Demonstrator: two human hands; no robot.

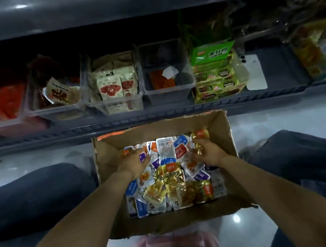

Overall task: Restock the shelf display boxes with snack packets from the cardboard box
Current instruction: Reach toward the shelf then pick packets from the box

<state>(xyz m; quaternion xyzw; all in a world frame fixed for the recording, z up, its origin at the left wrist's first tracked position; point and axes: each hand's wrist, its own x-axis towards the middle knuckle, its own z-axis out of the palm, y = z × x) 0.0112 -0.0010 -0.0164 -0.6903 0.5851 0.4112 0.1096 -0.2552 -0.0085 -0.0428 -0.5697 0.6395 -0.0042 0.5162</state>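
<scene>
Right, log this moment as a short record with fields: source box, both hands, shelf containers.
source: cardboard box on the floor between the person's knees, open, holding mixed snack packets in gold, blue, white and purple
left hand: inside the box, fingers on packets at its far left
right hand: inside the box, closed on gold packets
shelf: clear bins in a row, partly stocked
emptiest bin: dark-walled bin, few orange packets at the bottom
beside it: green display carton

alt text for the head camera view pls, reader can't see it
Both hands, left hand and right hand, reach into an open cardboard box of mixed snack packets on the floor, gathering packets. Beyond it, a low shelf holds display boxes, one nearly empty.
</scene>
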